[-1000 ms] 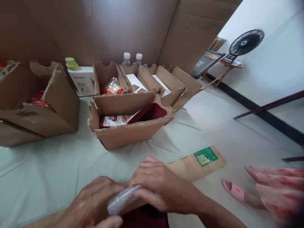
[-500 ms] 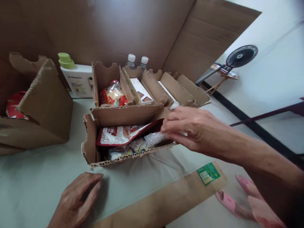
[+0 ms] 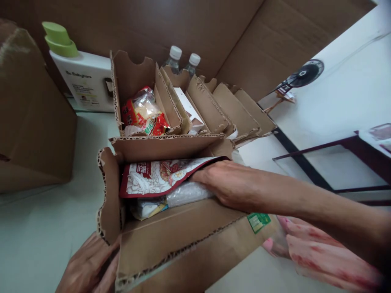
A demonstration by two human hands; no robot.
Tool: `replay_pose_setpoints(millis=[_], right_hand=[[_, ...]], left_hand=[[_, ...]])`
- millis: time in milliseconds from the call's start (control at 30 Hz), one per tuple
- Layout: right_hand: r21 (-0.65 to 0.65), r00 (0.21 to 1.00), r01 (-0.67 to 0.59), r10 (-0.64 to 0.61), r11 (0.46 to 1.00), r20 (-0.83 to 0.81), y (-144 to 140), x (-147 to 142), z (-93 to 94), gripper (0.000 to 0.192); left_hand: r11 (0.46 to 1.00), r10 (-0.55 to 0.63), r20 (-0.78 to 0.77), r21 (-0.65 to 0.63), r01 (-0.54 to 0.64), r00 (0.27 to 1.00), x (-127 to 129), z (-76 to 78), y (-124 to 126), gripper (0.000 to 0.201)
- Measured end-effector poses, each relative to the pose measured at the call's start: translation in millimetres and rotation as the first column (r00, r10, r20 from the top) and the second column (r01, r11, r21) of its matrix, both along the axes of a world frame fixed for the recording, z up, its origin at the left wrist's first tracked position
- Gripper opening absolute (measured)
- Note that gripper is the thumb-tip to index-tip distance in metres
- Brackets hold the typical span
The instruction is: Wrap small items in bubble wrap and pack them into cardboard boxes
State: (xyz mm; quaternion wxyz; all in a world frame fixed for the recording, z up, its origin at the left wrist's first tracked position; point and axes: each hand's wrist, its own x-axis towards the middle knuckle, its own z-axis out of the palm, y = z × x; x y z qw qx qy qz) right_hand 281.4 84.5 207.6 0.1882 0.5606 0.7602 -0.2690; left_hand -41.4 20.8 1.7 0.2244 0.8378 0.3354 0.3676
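An open cardboard box (image 3: 171,240) is in front of me, its near wall facing up at a slant. My left hand (image 3: 88,264) grips its near left corner, with the fingertips hidden behind the cardboard. Inside lies a red and white printed food pouch (image 3: 152,177). Below the pouch are a clear bubble-wrapped item (image 3: 189,193) and a white, yellow and blue packet (image 3: 149,208). My right hand (image 3: 226,183) reaches in over the box's right end. Its fingers go under the pouch beside the bubble wrap, so their grip is hidden.
Behind stands a row of narrow cardboard bins, one with a red snack packet (image 3: 146,114), another with a white box (image 3: 187,110). A green-capped white bottle (image 3: 88,83) and two clear bottles (image 3: 174,59) stand behind. A larger carton (image 3: 33,114) stands left.
My right hand has pushed deeper into the box, under the pouch. My left hand has moved from the table to the box's corner. The near wall now shows more of its inner face.
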Motion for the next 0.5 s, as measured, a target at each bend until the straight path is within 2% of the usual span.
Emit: replay_pose_setpoints(millis=[100,200,267,333,433,500], right_hand=[[-0.004,1.000,-0.006,0.006,1.000,-0.020,0,-1,-6.7,0.043],[0.058,0.996,0.027,-0.022,0.998,-0.087,2,-6,-12.2,0.037],[0.104,0.999,0.033,-0.030,0.994,-0.032,3,-13,-16.5,0.033],[0.139,0.995,0.008,-0.022,0.990,0.098,4,-21,-19.3,0.027],[0.232,0.965,-0.019,-0.043,0.973,0.259,-3,-23,-10.9,0.021],[0.389,0.977,-0.006,-0.079,0.921,0.200,-17,-17,5.1,0.025]], left_hand=[[1.000,-0.008,-0.008,0.009,0.008,1.000,0,-0.1,1,0.028],[0.998,-0.054,-0.003,0.026,0.054,0.999,0,1.0,3,0.018],[0.996,-0.075,-0.005,0.037,0.075,0.997,0,1.1,4,0.016],[0.996,-0.081,-0.014,0.032,0.081,0.997,-1,1.0,4,0.016],[0.996,-0.090,0.011,0.012,0.090,0.996,-2,3.2,3,0.012],[0.997,-0.079,0.020,0.011,0.079,0.997,-1,6.1,2,0.012]])
